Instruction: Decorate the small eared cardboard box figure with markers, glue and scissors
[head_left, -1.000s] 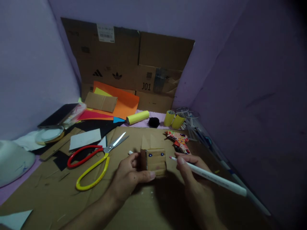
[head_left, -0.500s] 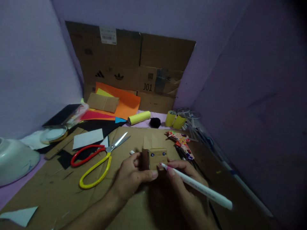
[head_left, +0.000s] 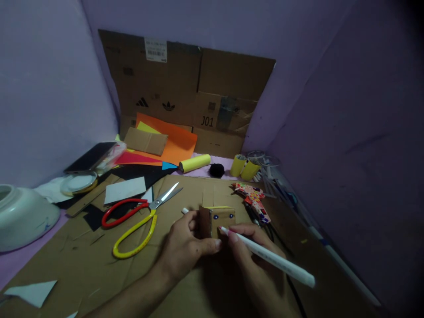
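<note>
My left hand (head_left: 188, 240) grips a small cardboard box (head_left: 225, 217) by its left side, with the thumb along the lower front. Two dark blue eye-like dots mark the box's front face. Between the fingers of my right hand (head_left: 250, 251) is a white marker pen (head_left: 276, 259). Its pink tip is at the front face, below the left dot; whether it touches cannot be made out. Just behind my left fingers lies a small white cylindrical end (head_left: 185, 211), perhaps a pen cap. Scissors (head_left: 154, 210) with one red and one yellow handle lie open to the left.
A flower-patterned glue gun (head_left: 253, 198) lies right of the box, its cable running forward. Behind are yellow tubes (head_left: 195, 163), black yarn (head_left: 217, 170) and orange paper (head_left: 180, 143). A phone (head_left: 91, 157) and a pale bowl (head_left: 29, 218) are at left. Cardboard (head_left: 132, 282) covers the table.
The marker tip has moved left across the box's front face, nearer to below the left dot. The whole view has shifted slightly. Both hands keep their holds.
</note>
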Demonstrator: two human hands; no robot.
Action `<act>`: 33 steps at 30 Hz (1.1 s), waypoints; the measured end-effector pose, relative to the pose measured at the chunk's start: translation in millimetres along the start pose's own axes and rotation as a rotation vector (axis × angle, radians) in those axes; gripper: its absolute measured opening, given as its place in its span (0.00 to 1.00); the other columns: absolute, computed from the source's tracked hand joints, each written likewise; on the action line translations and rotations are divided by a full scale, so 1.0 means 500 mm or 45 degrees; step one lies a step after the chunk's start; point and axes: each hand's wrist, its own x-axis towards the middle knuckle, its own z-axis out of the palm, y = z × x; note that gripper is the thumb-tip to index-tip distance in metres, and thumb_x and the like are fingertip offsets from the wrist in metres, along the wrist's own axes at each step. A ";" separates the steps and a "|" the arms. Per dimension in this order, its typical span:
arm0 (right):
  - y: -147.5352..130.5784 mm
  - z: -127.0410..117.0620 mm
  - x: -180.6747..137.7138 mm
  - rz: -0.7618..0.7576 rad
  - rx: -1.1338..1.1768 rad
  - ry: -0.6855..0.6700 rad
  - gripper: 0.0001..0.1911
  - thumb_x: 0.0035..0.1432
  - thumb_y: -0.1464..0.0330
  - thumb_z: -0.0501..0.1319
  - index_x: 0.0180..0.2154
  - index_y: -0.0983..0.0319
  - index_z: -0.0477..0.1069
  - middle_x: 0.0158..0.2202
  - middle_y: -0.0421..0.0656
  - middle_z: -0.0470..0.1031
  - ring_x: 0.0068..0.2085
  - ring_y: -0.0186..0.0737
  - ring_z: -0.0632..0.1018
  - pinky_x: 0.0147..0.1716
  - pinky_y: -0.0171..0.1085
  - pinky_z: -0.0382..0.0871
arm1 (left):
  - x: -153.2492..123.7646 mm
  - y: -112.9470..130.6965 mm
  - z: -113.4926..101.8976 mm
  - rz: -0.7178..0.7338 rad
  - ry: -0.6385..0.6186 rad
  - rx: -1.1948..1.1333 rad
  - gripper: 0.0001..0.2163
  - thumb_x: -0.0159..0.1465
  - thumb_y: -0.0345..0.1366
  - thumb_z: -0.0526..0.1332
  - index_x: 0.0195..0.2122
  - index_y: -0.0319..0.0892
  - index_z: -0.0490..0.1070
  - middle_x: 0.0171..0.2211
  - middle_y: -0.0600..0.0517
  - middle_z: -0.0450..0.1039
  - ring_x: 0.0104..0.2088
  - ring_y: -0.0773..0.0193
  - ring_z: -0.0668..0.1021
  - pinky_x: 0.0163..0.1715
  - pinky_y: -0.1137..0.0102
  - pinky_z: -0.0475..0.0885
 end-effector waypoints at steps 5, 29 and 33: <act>-0.007 0.006 -0.003 0.103 0.049 0.083 0.08 0.54 0.63 0.62 0.28 0.59 0.75 0.23 0.38 0.76 0.23 0.34 0.75 0.22 0.29 0.68 | 0.001 0.001 0.000 -0.016 0.002 -0.003 0.27 0.40 0.27 0.71 0.44 0.38 0.68 0.44 0.44 0.79 0.45 0.51 0.80 0.43 0.66 0.73; -0.002 -0.001 0.004 -0.059 -0.108 0.020 0.07 0.55 0.65 0.61 0.28 0.59 0.75 0.23 0.40 0.78 0.24 0.36 0.77 0.22 0.31 0.70 | -0.001 0.003 0.001 -0.035 -0.004 -0.032 0.26 0.39 0.26 0.70 0.43 0.38 0.69 0.43 0.45 0.80 0.43 0.52 0.80 0.43 0.65 0.73; 0.004 -0.004 0.005 -0.070 -0.148 -0.044 0.07 0.57 0.65 0.61 0.30 0.59 0.76 0.25 0.40 0.78 0.24 0.37 0.77 0.22 0.31 0.70 | 0.000 0.008 0.003 -0.037 0.015 -0.022 0.26 0.39 0.27 0.71 0.42 0.38 0.70 0.43 0.44 0.80 0.43 0.50 0.80 0.43 0.64 0.73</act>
